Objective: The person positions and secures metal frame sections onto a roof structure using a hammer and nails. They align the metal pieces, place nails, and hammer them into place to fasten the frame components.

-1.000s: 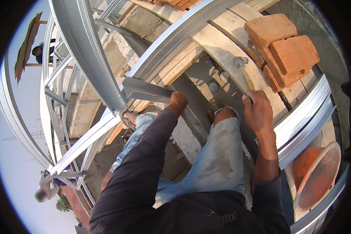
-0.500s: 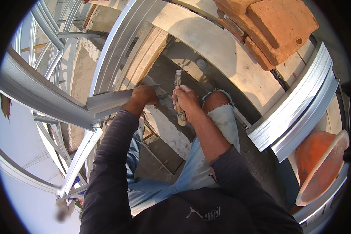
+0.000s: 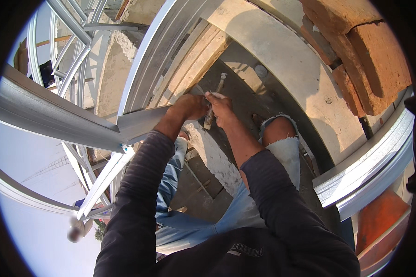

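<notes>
My left hand (image 3: 192, 107) is closed around the free end of a short grey metal channel (image 3: 143, 122). The channel's other end meets a long curved steel beam (image 3: 55, 111) at the left. In my right hand (image 3: 221, 109) is a hammer (image 3: 209, 122) with a worn wooden handle, its small head pointing away from me. Both hands are close together, with the hammer beside the left fingers. What lies between the fingertips of the two hands is too small to make out.
Stacked clay tiles or bricks (image 3: 379, 64) lie at the upper right on a pale ledge (image 3: 282, 64). Shiny metal channels (image 3: 365, 180) and an orange bowl (image 3: 383, 226) are at the right. A wooden beam (image 3: 196, 62) and steel framing (image 3: 74, 60) stand ahead and left.
My right hand has brought the hammer over to my left hand, and the two now nearly touch. The whole view has shifted, so the surroundings sit differently in the picture.
</notes>
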A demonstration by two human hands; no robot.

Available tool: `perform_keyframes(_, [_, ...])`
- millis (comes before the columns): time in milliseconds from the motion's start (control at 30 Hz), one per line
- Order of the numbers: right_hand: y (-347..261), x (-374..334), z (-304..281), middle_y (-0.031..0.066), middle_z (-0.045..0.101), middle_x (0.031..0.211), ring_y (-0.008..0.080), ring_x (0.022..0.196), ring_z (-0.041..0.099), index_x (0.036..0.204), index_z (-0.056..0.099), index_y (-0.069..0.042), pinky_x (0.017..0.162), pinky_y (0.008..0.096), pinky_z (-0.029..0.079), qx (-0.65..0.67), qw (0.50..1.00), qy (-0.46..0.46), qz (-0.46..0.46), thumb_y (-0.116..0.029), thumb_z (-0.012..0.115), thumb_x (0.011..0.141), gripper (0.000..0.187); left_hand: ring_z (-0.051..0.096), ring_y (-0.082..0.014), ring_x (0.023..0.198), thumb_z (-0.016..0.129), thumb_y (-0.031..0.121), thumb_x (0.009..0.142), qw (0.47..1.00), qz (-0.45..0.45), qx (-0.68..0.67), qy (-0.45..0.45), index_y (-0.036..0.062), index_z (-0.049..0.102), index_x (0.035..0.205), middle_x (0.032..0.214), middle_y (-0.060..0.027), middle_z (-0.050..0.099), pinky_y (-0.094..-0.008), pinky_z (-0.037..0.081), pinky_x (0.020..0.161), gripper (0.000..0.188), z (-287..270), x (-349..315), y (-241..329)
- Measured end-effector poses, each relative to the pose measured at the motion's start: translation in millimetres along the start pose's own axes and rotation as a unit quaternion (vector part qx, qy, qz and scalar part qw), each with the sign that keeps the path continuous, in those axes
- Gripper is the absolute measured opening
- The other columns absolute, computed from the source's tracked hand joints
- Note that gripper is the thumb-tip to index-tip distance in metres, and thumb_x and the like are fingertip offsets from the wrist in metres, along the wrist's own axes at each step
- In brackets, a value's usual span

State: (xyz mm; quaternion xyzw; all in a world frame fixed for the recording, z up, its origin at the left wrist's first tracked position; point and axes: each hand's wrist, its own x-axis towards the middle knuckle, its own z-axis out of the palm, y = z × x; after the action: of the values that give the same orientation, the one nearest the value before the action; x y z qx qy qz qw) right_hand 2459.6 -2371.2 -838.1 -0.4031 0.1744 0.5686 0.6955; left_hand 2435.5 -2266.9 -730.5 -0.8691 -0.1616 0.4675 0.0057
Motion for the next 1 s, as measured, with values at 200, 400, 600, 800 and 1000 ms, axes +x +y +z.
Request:
perform_keyframes(200, [15,-2,-4,0.0058,0.073,0.116,0.0148,0.105,0.065,0.126,0.070,-0.001,0.093,0.0323,0.050,0.131,0.990,-0.034,0.033,-0.025,0.069,0.103,0.032,0.072,-0.0404,0.107,0.059,0.030,0.096,0.996,-0.045,-0.081,0.003,0.0044,0.076,0.115,0.113,-0.0213,0.076,-0.0481,0.056,0.093,0.036,3,10,-1])
perform_keyframes(400, [25,1,-3,0.0060,0.072,0.119,0.0180,0.109,0.064,0.130,0.069,-0.002,0.098,0.0326,0.048,0.129,0.991,-0.032,0.005,-0.026,0.070,0.102,0.037,0.072,-0.0434,0.100,0.057,0.027,0.098,0.996,-0.039,-0.071,0.047,0.0079,0.073,0.116,0.103,-0.0223,0.076,-0.0516,0.056,0.089,0.030,9,8,5])
perform_keyframes(600, [18,12,-21,0.0119,0.072,0.126,0.0223,0.114,0.067,0.132,0.070,-0.004,0.098,0.0353,0.050,-0.113,0.993,0.030,0.034,-0.026,0.073,0.099,0.040,0.073,-0.0442,0.100,0.059,0.023,0.096,0.992,-0.087,-0.047,0.077,0.0043,0.071,0.114,0.102,-0.0265,0.075,-0.0527,0.056,0.091,0.029,22,2,10])
perform_keyframes(800, [38,25,-36,0.0172,0.073,0.126,0.0270,0.110,0.072,0.128,0.072,-0.002,0.093,0.0383,0.055,-0.273,0.955,0.112,0.039,-0.023,0.079,0.091,0.043,0.072,-0.0454,0.100,0.060,0.020,0.095,0.991,-0.082,-0.062,0.084,0.0013,0.070,0.111,0.102,-0.0286,0.074,-0.0534,0.056,0.091,0.027,23,11,6])
perform_keyframes(1000, [52,44,-40,0.0165,0.075,0.115,0.0250,0.105,0.072,0.114,0.072,0.004,0.089,0.0375,0.054,-0.196,0.972,0.082,0.103,-0.019,0.083,0.086,0.038,0.072,-0.0466,0.104,0.060,0.016,0.091,0.985,-0.093,-0.107,0.096,-0.0018,0.071,0.109,0.105,-0.0313,0.073,-0.0529,0.057,0.093,0.027,9,16,12])
